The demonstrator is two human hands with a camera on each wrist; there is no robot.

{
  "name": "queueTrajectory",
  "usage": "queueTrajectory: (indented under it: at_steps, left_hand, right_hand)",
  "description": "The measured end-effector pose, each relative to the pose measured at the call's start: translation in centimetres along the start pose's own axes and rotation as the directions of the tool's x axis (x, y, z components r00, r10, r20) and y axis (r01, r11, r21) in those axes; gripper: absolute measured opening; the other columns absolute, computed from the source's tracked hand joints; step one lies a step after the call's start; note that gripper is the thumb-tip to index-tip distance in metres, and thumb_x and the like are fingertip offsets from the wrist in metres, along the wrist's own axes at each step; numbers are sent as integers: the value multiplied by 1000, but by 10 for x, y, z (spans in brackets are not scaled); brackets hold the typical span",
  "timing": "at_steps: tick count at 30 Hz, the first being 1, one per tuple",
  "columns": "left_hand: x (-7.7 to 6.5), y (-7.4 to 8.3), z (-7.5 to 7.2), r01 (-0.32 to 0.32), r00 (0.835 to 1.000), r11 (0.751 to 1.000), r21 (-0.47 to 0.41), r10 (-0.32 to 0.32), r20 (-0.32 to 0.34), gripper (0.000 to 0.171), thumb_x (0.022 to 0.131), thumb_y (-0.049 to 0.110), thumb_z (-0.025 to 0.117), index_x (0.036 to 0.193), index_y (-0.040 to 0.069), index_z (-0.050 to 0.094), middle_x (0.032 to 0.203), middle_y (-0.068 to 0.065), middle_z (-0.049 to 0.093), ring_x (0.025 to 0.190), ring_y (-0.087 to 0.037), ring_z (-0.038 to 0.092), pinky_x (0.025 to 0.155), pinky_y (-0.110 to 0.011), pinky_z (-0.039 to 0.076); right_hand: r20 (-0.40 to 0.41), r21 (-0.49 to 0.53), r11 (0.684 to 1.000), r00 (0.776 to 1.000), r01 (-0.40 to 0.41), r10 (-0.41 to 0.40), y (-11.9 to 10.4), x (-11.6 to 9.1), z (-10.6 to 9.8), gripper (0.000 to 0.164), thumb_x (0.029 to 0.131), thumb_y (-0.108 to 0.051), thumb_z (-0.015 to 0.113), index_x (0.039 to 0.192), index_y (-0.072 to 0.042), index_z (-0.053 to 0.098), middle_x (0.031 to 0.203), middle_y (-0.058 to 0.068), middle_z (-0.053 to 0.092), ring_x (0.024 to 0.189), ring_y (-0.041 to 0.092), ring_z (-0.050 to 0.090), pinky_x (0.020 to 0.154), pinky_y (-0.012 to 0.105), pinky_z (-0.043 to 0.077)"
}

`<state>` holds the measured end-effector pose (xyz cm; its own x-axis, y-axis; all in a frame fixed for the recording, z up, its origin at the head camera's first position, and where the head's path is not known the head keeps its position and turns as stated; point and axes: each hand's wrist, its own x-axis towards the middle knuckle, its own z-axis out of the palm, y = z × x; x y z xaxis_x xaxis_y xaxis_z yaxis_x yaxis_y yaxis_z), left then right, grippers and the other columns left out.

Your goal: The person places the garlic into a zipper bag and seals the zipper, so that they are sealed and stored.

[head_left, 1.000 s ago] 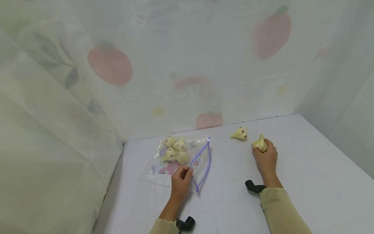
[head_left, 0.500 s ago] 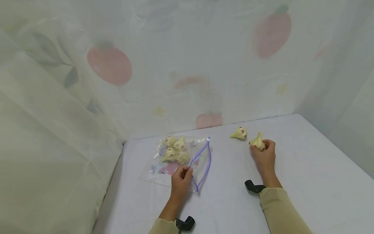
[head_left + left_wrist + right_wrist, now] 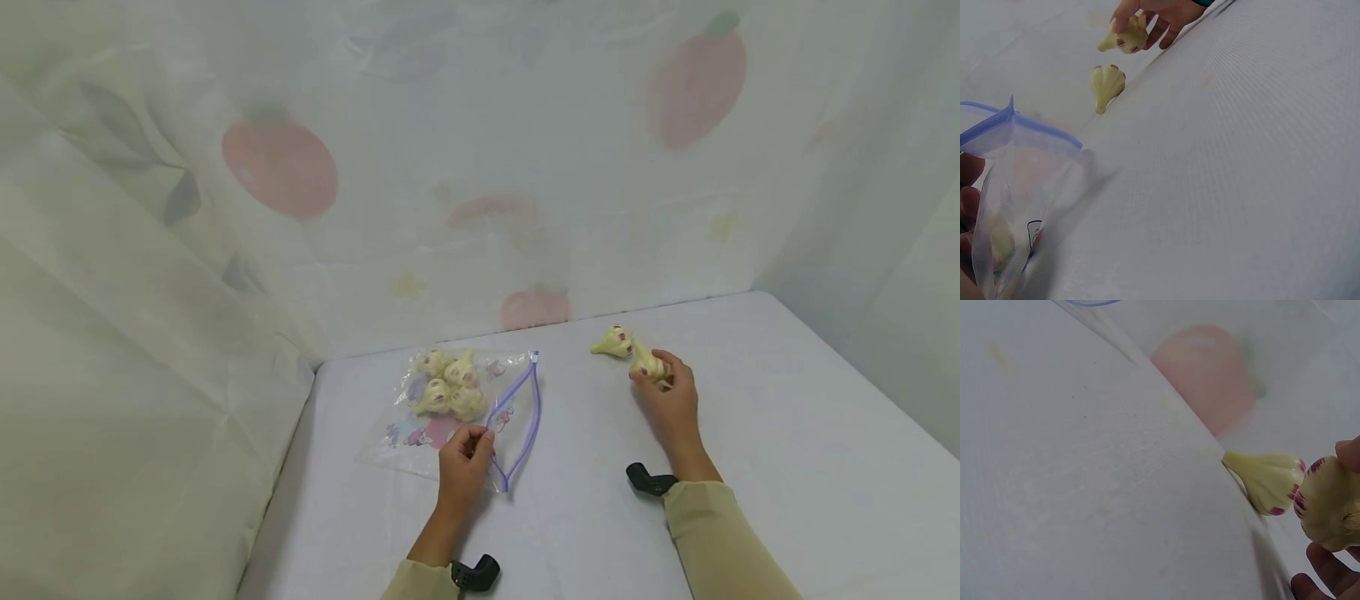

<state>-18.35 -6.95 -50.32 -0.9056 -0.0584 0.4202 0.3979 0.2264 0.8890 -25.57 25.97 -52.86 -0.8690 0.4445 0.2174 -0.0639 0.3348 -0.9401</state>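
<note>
My left hand pinches the near side of a clear zip bag by its purple-blue zip edge; the mouth gapes to the right. Several garlic bulbs lie inside it. Over on the right, my right hand holds a garlic bulb between thumb and fingers, its stem tilted up and left in the head view. Just beyond that, another garlic bulb lies on the table, stem pointing left. In the left wrist view the held bulb appears above the lying bulb.
The white table meets a fruit-printed curtain along its back edge. A pale curtain hangs down the left side. Each wrist wears a black camera mount, such as the right one.
My right hand has moved left with its garlic bulb, toward the lying one, and the held bulb's stem has tipped leftward. The left hand and bag stay where they were.
</note>
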Motion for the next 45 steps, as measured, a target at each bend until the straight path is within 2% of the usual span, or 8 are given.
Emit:
queueTrajectory:
  at_steps: [4,11,19,24,30,35,45]
  left_hand:
    - [0,-1,0,2,1000,1000,1,-2,-1,10,91,-1,64,82,4,65,67,-7,62,57,-4,50,50,-21,43]
    - [-1,0,1,17,1000,1000,-2,-17,-6,10,91,-1,64,82,3,65,67,-7,62,57,-4,50,50,-21,44]
    - [-1,0,1,24,1000,1000,-8,-24,-9,10,91,-1,64,82,3,65,68,-8,62,57,-4,51,50,-21,44]
    - [0,2,1,28,1000,1000,-12,-28,-6,10,91,-1,64,83,3,65,68,-8,62,58,-4,51,51,-21,44]
    - [-1,2,1,20,1000,1000,-4,-20,-5,9,91,-2,64,83,2,65,68,-10,62,57,-4,50,50,-21,44]
    - [-1,2,1,13,1000,1000,1,-13,-8,9,91,-2,64,83,2,65,67,-10,62,57,-4,50,50,-21,44]
    - [0,2,0,26,1000,1000,0,-26,-2,8,91,-1,64,84,2,66,68,-7,62,57,-4,50,50,-21,44]
  right_hand:
    - [32,4,1000,999,24,-24,-2,-1,0,54,90,-28,68,140,-15,53,125,11,51,105,18,47,84,23,41]
    - [102,1,999,994,-37,37,-6,-3,-1,63,93,-32,63,150,-19,39,142,10,44,117,23,45,84,16,40]
    - [117,17,1000,993,-16,14,-7,-4,-1,63,94,-31,63,149,-15,37,134,9,49,106,15,44,79,13,41]
    - [124,9,1000,992,-19,17,-8,-3,-1,63,94,-33,62,149,-16,37,134,8,50,106,14,45,80,16,41]
    - [142,-5,999,989,-43,43,-6,-3,-1,62,96,-38,59,151,-20,35,137,9,49,106,16,45,83,26,40]
    - [151,-20,999,987,-47,49,-6,-4,-1,60,98,-41,55,151,-24,34,138,8,49,99,17,50,79,25,42]
    - [172,-23,997,983,73,-68,-8,-3,-1,52,101,-38,51,149,-21,40,143,13,43,90,8,52,73,15,43]
